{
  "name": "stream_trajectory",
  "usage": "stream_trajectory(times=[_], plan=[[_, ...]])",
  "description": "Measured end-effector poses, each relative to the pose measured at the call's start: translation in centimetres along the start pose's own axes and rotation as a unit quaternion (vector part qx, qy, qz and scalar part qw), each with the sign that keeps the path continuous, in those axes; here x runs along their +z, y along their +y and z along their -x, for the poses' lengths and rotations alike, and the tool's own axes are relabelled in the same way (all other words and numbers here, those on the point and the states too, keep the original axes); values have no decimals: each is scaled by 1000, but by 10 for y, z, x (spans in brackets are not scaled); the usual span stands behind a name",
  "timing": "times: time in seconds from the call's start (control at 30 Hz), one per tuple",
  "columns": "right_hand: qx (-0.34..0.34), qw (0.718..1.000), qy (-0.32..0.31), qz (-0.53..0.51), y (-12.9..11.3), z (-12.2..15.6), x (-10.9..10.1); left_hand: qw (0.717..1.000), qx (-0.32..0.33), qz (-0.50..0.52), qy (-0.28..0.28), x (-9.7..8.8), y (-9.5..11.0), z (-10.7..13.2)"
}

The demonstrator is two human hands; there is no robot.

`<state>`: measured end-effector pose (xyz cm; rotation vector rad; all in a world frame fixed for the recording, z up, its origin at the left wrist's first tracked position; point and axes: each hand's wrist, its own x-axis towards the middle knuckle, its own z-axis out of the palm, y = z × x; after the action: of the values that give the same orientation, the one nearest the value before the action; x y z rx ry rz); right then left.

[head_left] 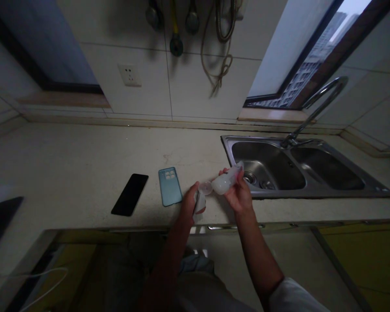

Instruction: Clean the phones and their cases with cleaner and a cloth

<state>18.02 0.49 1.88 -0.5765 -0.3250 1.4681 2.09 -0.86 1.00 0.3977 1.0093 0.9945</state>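
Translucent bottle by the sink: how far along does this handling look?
Done: little shows; the black phone and teal-cased phone lie on the counter. In hand: the right hand grips the translucent bottle; the left hand holds a white item by a clear round piece. Left: hard to tell; the piece and bottle are not visibly joined.

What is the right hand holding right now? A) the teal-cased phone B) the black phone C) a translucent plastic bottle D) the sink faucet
C. The right hand is wrapped around the translucent plastic bottle, lifted above the counter.
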Motion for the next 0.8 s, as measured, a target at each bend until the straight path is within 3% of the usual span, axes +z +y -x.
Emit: stream_trajectory(times=[0.17, 0.23, 0.37, 0.53, 0.67, 0.8], plan=[[-103, 991, 33, 82, 3, -2, 6, 984, 147, -90, 49, 10, 3, 11], [-147, 981, 52, 113, 5, 1, 10, 979, 174, -96, 45, 17, 2, 14], [-234, 954, 73, 175, 10, 10, 17, 982, 164, -89, 35, 26, -2, 16], [-320, 897, 80, 294, 14, 22, 25, 983, 147, -113, -2, 31, -6, 17], [-312, 879, 52, 358, 18, 19, 22, 977, 167, -129, 4, 27, -8, 14], [-279, 848, 40, 450, 18, -2, 2, 987, 109, -117, -15, 7, -7, 15]])
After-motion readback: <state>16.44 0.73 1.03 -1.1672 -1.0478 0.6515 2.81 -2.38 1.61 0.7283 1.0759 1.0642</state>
